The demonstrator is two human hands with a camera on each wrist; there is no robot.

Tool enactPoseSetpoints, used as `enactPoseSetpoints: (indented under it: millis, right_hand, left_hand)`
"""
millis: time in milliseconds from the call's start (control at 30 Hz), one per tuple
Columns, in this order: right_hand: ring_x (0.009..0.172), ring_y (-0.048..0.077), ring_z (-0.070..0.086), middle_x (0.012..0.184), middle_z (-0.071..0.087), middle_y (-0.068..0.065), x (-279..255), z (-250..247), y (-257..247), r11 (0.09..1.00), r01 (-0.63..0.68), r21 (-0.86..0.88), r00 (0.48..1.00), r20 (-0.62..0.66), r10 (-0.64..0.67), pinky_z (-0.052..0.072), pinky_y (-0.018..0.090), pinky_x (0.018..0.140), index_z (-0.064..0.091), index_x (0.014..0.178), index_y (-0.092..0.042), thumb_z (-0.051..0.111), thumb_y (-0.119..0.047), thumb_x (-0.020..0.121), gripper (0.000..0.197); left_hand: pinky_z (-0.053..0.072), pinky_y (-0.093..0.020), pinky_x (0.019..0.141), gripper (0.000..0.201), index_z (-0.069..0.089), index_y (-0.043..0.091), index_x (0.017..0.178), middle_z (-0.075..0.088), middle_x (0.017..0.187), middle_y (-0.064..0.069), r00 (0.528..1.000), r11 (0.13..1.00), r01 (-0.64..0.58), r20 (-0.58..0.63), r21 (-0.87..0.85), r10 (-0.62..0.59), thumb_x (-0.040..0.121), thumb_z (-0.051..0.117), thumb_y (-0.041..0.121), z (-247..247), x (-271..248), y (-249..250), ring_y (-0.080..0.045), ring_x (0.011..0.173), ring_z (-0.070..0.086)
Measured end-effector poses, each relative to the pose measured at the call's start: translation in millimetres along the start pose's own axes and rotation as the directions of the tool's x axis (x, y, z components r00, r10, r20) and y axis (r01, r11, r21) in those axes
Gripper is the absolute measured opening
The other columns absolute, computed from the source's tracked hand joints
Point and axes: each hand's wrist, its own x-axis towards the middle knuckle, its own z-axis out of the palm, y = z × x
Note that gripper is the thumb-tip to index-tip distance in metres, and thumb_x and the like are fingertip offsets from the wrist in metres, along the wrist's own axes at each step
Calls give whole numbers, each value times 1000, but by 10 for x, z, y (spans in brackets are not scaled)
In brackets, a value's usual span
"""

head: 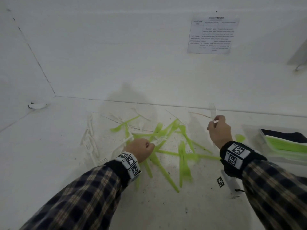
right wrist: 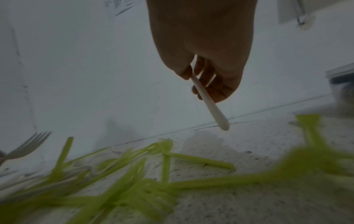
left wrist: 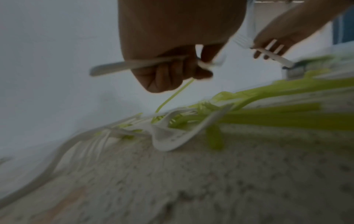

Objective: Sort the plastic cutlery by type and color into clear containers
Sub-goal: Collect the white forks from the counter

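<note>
Green plastic cutlery (head: 167, 146) lies scattered across the white table, mixed with white pieces (head: 90, 140) at the left. My left hand (head: 141, 151) is curled round a white fork (head: 159, 140), its tines pointing right over the pile; the handle (left wrist: 122, 66) sticks out of the fist in the left wrist view. My right hand (head: 218, 130) is raised at the right and pinches a white utensil (right wrist: 208, 101), whose handle hangs down below the fingers while its clear upper end (head: 213, 110) stands above them.
A clear container (head: 282, 145) with green cutlery in it sits at the right table edge. Walls close the table at the back and left. A printed sheet (head: 213, 35) hangs on the back wall. A small marker tag (head: 220, 182) lies near my right wrist.
</note>
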Motion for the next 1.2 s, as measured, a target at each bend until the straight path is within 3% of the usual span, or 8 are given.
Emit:
enactPoseSetpoints:
  millis: [133,233,367,667,767,933,1100,1200]
  right_hand:
    - [78,32,55,87,55,18,-65,90,-95,1000,-6,-21,987,159,10,42,35,68,42,119,-2,37,-11,96,24]
    - [74,25,48,86,52,13,-141,153,-160,997,13,-80,962,274,10,33,28,62,45,120,-2,39,-12,96,27]
    - [77,22,49,91,53,9,-231,211,-208,995,35,-98,922,387,6,37,27,60,48,120,-5,42,-15,95,28]
    - [73,18,46,94,51,7,-227,248,-193,994,79,-79,880,474,-32,35,17,52,51,113,-7,47,-15,94,22]
    - [72,19,43,79,47,3,-227,273,-207,994,91,-53,886,460,-57,32,15,51,49,99,-8,47,-17,95,9]
    - [72,24,50,82,53,10,-262,359,-234,992,121,-42,865,495,-85,33,21,52,47,88,-8,46,-21,96,15]
    - [66,19,45,81,52,11,-353,473,-356,988,157,-12,819,561,-123,32,18,48,44,80,-7,45,-20,97,21]
    - [74,19,47,85,55,8,-401,584,-486,976,214,-49,792,593,-144,32,16,51,54,84,-8,47,-18,95,17]
  left_hand:
    - [30,-27,57,29,34,16,66,44,69,-2,990,990,140,-10,3,-140,92,39,27,-16,43,33,-18,62,40]
    - [41,-29,72,12,51,11,95,56,95,-6,989,989,146,-6,17,-146,91,47,21,-64,90,-22,-22,86,54]
    - [43,-29,86,30,57,8,118,51,124,-11,988,978,123,70,165,-136,92,53,23,-63,203,-140,-25,109,55]
    - [42,-32,87,30,53,13,122,56,125,-8,990,972,123,38,200,-133,99,41,27,-22,257,-118,-25,113,54]
    - [42,-32,89,35,50,14,128,56,127,-8,992,985,128,-15,113,-127,97,46,30,-31,234,-89,-25,114,54]
    - [47,-31,80,21,59,14,96,61,104,-8,985,972,142,72,188,-158,89,51,32,-2,182,-96,-24,97,59]
    - [43,-28,88,28,64,15,113,58,116,-8,990,981,82,97,176,-100,92,47,8,-26,132,-158,-23,107,56]
    - [40,-25,87,28,65,16,114,57,117,-8,995,992,44,85,118,-54,91,51,12,-68,125,-196,-21,107,54]
